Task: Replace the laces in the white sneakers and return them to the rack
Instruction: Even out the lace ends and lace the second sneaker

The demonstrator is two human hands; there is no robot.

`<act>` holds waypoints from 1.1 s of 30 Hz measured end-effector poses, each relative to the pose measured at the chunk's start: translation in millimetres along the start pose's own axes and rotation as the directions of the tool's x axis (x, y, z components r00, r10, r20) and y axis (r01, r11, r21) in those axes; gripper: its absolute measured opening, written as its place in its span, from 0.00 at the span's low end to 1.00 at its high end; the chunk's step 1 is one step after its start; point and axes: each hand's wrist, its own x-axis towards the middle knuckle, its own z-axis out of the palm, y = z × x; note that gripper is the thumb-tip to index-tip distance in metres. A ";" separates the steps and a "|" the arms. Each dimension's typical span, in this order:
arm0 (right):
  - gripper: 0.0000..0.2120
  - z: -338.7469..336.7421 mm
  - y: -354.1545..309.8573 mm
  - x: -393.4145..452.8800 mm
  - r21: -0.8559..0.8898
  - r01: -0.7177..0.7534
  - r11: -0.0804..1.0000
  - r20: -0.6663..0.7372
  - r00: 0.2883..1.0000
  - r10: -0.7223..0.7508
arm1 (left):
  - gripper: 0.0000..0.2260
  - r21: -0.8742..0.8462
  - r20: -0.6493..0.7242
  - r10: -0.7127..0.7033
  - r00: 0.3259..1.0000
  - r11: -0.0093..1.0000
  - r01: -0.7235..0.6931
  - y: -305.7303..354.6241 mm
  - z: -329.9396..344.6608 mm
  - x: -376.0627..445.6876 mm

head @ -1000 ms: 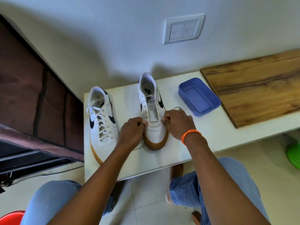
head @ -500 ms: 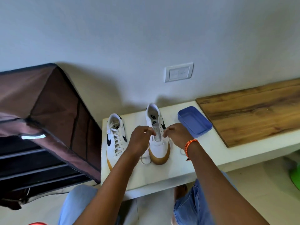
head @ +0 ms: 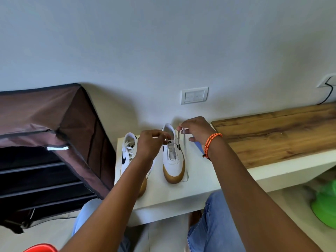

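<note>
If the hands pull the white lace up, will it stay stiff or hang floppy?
Probably floppy: the white lace droops in a loose loop from the right hand down beside the unlaced sneaker. Likely very light, since a fingertip pinch holds it.

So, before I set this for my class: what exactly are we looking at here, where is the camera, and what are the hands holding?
There is no machine. A person wears a camera on the head, looking down at their own hands. On the white bench stand two white sneakers. The laced sneaker is on the left; the unlaced sneaker is in the middle. The left hand and the right hand each pinch an end of a white lace, lifted above that shoe. A brown shoe rack stands at left, a wooden board at right.
</note>
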 end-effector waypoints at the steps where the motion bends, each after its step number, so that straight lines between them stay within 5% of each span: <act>1: 0.08 0.9 -0.8 -1.4 0.002 0.000 1.000 0.009 1.000 0.000 | 0.13 -0.040 -0.025 -0.038 0.999 0.999 0.037 0.8 -0.7 -2.6; 7: 0.08 9.7 0.2 -6.0 0.084 0.027 0.996 0.027 0.999 -0.029 | 0.09 -0.225 -0.060 -0.238 0.969 0.949 0.219 10.8 1.7 -3.1; 15: 0.08 14.7 -2.1 -8.5 0.192 0.009 0.981 0.045 0.999 -0.018 | 0.10 -0.226 0.035 -0.151 0.988 0.962 0.155 24.9 7.1 -10.0; 33: 0.08 2.6 -48.3 -31.5 0.329 0.137 0.934 -0.054 0.991 -0.126 | 0.07 -0.210 -0.025 0.054 0.998 0.976 -0.058 74.0 -5.9 -21.2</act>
